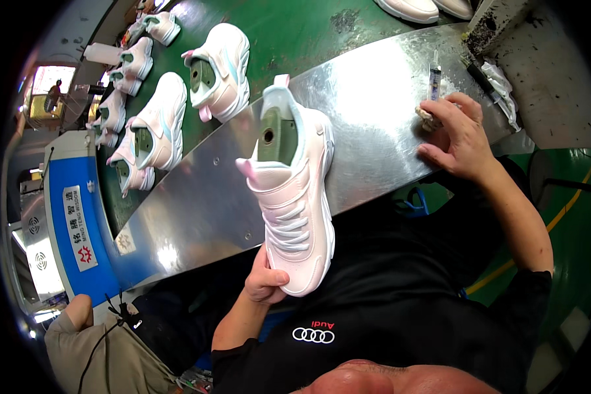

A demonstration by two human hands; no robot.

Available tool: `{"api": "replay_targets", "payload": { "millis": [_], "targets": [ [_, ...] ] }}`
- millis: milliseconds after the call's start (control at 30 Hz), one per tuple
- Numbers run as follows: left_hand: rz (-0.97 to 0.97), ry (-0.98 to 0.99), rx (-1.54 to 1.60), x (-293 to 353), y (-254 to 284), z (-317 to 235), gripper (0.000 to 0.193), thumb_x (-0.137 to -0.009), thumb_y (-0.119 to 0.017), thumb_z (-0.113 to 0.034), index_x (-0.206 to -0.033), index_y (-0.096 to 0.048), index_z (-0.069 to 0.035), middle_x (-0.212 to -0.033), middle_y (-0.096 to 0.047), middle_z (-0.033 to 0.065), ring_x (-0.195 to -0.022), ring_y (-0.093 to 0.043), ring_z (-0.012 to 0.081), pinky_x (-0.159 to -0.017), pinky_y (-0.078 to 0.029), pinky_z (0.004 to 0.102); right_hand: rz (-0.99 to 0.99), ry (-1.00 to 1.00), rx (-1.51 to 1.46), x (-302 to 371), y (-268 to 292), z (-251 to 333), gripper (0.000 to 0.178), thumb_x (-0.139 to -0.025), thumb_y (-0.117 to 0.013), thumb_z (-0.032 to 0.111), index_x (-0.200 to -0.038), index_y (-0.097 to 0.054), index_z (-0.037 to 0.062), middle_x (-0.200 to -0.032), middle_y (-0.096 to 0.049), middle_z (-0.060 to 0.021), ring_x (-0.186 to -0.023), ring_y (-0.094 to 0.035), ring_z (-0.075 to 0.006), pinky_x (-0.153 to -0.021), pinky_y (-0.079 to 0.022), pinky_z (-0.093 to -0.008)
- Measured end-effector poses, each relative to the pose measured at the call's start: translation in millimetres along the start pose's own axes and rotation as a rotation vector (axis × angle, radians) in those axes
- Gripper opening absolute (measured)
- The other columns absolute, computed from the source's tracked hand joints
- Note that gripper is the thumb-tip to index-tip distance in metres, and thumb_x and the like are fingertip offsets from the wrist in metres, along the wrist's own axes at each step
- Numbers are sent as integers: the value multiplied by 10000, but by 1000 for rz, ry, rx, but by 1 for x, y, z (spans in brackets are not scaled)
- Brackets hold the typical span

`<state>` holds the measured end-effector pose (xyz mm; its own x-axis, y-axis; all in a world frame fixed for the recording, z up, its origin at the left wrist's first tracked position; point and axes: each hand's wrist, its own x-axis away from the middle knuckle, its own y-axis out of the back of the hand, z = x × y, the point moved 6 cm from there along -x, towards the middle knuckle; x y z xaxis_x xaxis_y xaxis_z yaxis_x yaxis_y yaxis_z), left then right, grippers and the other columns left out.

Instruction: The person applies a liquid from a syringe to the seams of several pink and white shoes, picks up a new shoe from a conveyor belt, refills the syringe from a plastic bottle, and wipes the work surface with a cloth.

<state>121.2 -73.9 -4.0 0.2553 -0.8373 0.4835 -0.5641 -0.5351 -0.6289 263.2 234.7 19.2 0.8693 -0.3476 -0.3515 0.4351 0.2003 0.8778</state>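
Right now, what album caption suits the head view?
Left hand grips a pale pink sneaker by the toe; right hand beside a syringe-like tube.

Shiny silver metal worktop (368, 154) runs diagonally, white glare on it. Flat green surface (295, 33) beyond. Left: blue-and-white machine housing (105, 217). Upper left: bright, window-like rectangle (50, 79). Right: green floor (584, 243), thin yellow line (565, 211) across it.
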Motion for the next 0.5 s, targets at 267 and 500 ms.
{"api": "replay_targets", "payload": {
  "millis": [267,500],
  "targets": [
    [168,-179,-27,-182,-46,-85,476,-886,-497,-140,-1280,-348,83,-1241,-485,208,-1128,-507,310,-1006,-408,378,7,21,17,-1,0,3,674,-655,-729,413,-1240,-474,196,-1104,-555,-27,-1092,-423,-235,-976,-236,-352],
    [144,-147,-25,-206,-56,-87,324,-859,-588,-156,-1084,-467,44,-1116,-520,193,-1063,-536,359,-924,-465,386,11,43,39,4,-4,2,669,-677,-695,469,-1241,-473,186,-1139,-545,-49,-1105,-406,-260,-971,-236,-374]
  ]
}}
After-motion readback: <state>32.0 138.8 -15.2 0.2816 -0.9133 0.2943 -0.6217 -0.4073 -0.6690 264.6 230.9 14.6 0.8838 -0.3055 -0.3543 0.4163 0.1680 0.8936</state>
